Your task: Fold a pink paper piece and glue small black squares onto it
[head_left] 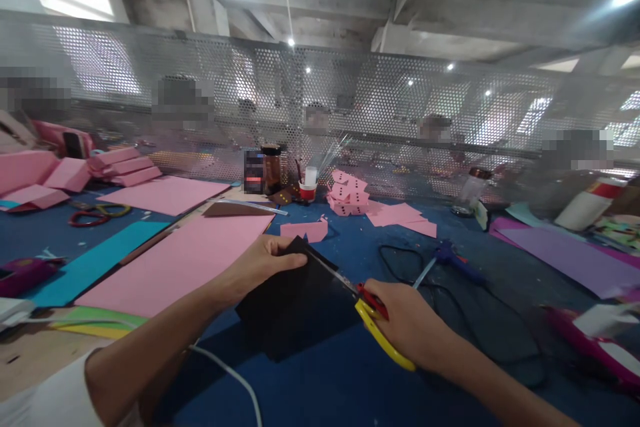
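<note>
My left hand [275, 263] pinches the upper edge of a black paper sheet [295, 310] between thumb and fingers. The sheet hangs tilted above the blue tabletop. My right hand [407, 320] grips a pair of scissors [383, 340] with red and yellow handles. Their blades point up and left and lie at the sheet's right edge, with a narrow black strip on the far side of them. Just beyond the sheet lies a cut pink paper piece [306, 230].
Pink sheets [185, 263] and a teal strip [100, 263] lie at left. Behind are a stack of dotted pink pieces [347, 193], a brown jar [271, 170] and a perforated metal screen [360, 113]. A blue glue gun [457, 260] with its cord and purple sheets [565, 253] lie at right.
</note>
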{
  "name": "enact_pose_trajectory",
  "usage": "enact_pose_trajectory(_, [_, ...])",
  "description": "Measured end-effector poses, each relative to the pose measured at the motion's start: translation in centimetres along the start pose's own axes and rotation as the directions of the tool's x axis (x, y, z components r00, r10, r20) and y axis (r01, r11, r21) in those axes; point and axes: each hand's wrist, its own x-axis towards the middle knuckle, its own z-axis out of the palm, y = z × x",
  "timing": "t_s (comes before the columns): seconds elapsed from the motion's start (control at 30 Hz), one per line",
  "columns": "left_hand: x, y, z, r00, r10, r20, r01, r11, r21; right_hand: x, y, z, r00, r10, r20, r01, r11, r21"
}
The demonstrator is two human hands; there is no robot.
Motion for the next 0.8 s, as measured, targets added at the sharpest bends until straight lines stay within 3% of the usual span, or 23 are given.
enact_pose_trajectory(0.8, [0.0,-0.36,0.58,1.0,-0.014,-0.005,0.014,1.0,0.011,-0.11,-0.32,0.35,0.999,0.0,0.032,0.0,1.0,0.004])
